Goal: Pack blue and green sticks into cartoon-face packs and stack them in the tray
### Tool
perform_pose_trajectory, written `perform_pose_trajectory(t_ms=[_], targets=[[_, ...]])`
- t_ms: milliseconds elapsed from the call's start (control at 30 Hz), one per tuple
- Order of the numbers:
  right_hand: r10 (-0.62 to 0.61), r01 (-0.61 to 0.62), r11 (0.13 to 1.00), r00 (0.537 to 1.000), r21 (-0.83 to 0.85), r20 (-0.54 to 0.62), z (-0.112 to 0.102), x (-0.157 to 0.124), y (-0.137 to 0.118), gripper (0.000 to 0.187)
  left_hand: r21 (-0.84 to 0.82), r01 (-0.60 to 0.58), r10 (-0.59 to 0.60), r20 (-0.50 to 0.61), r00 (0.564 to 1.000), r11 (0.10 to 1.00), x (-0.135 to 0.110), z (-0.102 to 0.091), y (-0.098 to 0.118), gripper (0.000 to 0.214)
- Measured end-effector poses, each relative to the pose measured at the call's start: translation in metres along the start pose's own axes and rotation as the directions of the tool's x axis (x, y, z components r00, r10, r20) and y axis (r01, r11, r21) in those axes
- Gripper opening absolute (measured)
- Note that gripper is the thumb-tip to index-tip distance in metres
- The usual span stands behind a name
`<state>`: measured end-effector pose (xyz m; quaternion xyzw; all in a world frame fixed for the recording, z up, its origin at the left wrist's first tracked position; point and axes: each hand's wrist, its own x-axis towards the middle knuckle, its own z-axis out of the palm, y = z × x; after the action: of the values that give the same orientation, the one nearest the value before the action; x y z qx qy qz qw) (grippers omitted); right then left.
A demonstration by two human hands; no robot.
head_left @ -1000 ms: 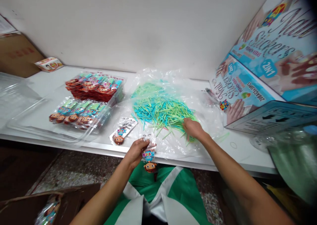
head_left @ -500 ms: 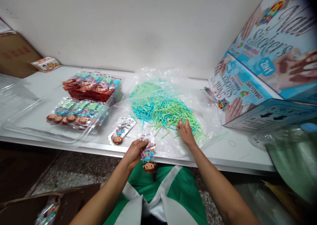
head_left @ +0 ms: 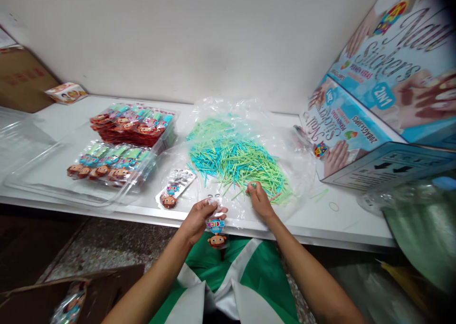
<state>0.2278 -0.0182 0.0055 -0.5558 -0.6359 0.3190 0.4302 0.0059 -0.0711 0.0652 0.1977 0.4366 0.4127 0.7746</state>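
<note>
Currently left hand (head_left: 198, 219) pinches printed packet (head_left: 216, 229), right hand (head_left: 261, 203) at stick pile (head_left: 235, 160).
Right's curled at pile's five o'clock; from here, can't tell if gripping any.

Sticks (head_left: 238, 160) on plastic bag (head_left: 304, 160), packet stacks (head_left: 131, 129) to left, box (head_left: 377, 91) to right, table (head_left: 342, 226) beneath, wall (head_left: 199, 39) behind

Pale green and turquoise sticks (head_left: 245, 165) mix against a white tabletop (head_left: 342, 219). The clear packet (head_left: 216, 229) is printed with a brown-and-blue cartoon figure and pink-and-white lettering. To the right, the box (head_left: 345, 119) is sky blue and white with black arrows; the person's clothing (head_left: 270, 274) is bright green with white stripes.
</note>
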Motion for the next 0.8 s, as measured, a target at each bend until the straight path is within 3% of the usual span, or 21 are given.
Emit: perform_pose_trajectory(t_ms=[133,333,533,600,667,733,800], targets=[[-0.015,0.015,1.000,0.996,-0.001,-0.084,-0.002,0.005,-0.003,0.024,0.047,-0.045,0.043,0.038,0.998,0.998,0.000,0.002,-0.002,0.029],[-0.047,0.047,0.999,0.987,-0.002,-0.153,-0.005,0.011,-0.010,0.026,0.049,-0.021,0.019,0.051,0.999,0.999,0.000,0.001,-0.003,0.029],[-0.065,0.025,0.992,0.944,-0.125,-0.324,-0.038,0.037,-0.028,0.028,0.075,-0.032,0.030,0.023,0.999,0.997,-0.002,-0.005,-0.001,0.030],[0.007,-0.088,0.947,0.967,-0.308,-0.253,-0.048,0.041,-0.030,0.030,0.077,-0.029,0.028,0.014,0.999,0.997,-0.002,-0.005,0.000,0.028],[0.146,-0.194,0.840,0.980,-0.506,-0.135,-0.053,0.039,-0.025,0.032,0.070,-0.026,0.025,0.018,1.000,0.997,-0.002,-0.004,0.000,0.028],[0.268,-0.237,0.748,0.962,-0.620,-0.045,-0.051,0.032,-0.017,0.031,0.060,-0.025,0.024,0.026,0.999,0.998,-0.001,-0.004,-0.001,0.028],[0.327,-0.251,0.715,0.945,-0.653,-0.005,-0.045,0.023,-0.007,0.033,0.050,-0.018,0.016,0.029,0.999,0.999,0.000,-0.004,-0.002,0.029]])
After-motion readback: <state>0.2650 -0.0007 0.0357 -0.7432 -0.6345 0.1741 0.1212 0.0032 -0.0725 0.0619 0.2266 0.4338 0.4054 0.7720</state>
